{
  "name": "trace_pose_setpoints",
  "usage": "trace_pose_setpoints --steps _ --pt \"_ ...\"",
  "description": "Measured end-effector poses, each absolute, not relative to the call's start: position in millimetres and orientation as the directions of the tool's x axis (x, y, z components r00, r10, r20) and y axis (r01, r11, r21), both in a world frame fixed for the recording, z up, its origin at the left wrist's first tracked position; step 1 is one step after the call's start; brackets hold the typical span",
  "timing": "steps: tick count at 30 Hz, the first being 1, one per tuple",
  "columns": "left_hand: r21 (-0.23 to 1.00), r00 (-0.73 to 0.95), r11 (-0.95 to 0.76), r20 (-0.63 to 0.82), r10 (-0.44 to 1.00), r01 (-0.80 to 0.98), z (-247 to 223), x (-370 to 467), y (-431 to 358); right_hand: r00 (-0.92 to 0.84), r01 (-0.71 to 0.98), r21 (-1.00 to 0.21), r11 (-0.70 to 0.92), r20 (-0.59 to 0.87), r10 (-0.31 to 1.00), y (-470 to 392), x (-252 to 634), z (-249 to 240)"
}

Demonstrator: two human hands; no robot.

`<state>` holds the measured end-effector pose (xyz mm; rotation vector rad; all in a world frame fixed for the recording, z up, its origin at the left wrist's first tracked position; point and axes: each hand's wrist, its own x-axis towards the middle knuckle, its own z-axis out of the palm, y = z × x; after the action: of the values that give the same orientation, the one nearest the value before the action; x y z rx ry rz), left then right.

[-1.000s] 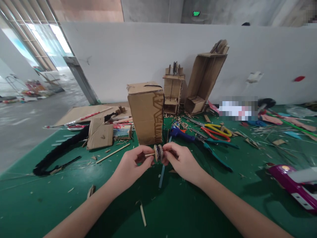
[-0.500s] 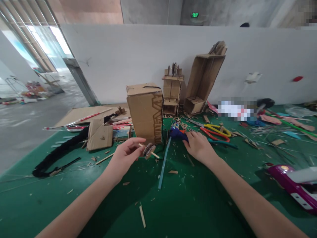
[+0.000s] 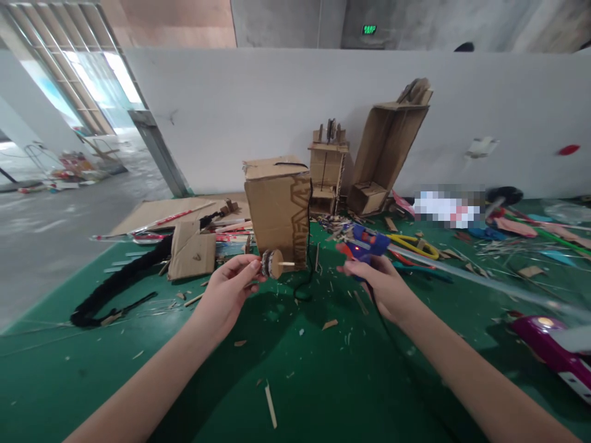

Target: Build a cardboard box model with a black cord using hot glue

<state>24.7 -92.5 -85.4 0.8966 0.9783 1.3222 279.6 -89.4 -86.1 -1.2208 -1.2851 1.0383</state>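
My left hand [image 3: 233, 283] pinches a small cardboard wheel [image 3: 276, 264] made of stacked discs, with a thin wooden stick [image 3: 287, 264] through its middle. On the right, my right hand [image 3: 381, 280] is wrapped round the handle of a blue glue gun [image 3: 367, 241]. Its metal nozzle points left, a small red light glows on it, and a long clear glue stick [image 3: 462, 267] runs out of its back to the right. A black cord hangs below the grip. Both hands are raised over the green table, with a gap between wheel and nozzle.
Behind my left hand stands a tall cardboard box [image 3: 277, 209]. Two more cardboard structures, one narrow [image 3: 327, 169] and one tall [image 3: 390, 147], lean near the white wall. Yellow-handled scissors [image 3: 415, 245], a black fuzzy strip [image 3: 122, 280] and a purple device [image 3: 554, 354] lie around, among scraps.
My right hand has lifted the glue gun off the table and turned it, so its glue stick now points right. The wheel in my left hand has turned, with one disc face showing.
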Motion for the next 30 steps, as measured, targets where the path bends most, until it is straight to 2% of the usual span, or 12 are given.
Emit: trace_pose_setpoints --steps 2,5,11,14,16,21,25,30 --pt "0.926 -0.018 0.055 -0.066 0.998 -0.374 -84.2 24.5 -92.3 -0.082 -0.085 -0.993 0.077 0.084 0.993 -98.0 271.5 -84.4" --pt "0.909 -0.039 0.047 -0.069 0.997 -0.414 -83.3 24.2 -91.8 -0.191 -0.182 -0.978 0.102 0.137 0.972 -106.2 262.6 -81.5" --pt "0.884 -0.035 0.062 -0.088 0.995 -0.463 -84.4 24.1 -91.3 0.037 -0.225 -0.96 0.166 0.162 0.986 -109.4 257.7 -78.2" --pt "0.86 -0.026 0.069 -0.095 0.995 -0.505 -85.1 24.0 -91.2 0.055 -0.117 -0.932 0.343 0.338 0.939 -116.5 260.9 -80.8" --pt "0.848 -0.02 0.067 -0.091 0.996 -0.525 -85.9 23.9 -91.1 -0.045 0.006 -0.915 0.403 0.402 0.914 -122.8 261.5 -83.2" --pt "0.83 -0.008 0.079 -0.1 0.995 -0.553 -88.8 23.4 -91.0 -0.332 0.264 -0.825 0.5 0.409 0.85 -129.9 251.7 -82.8" --pt "0.813 0.034 0.119 -0.122 0.992 -0.57 -89.5 23.4 -91.3 -0.388 0.362 -0.716 0.596 0.466 0.795 -127.7 245.0 -77.8" --pt "0.796 0.066 0.144 -0.13 0.989 -0.588 -89.1 25.3 -91.8 -0.42 0.399 -0.65 0.647 0.497 0.759 -125.7 243.7 -77.2"
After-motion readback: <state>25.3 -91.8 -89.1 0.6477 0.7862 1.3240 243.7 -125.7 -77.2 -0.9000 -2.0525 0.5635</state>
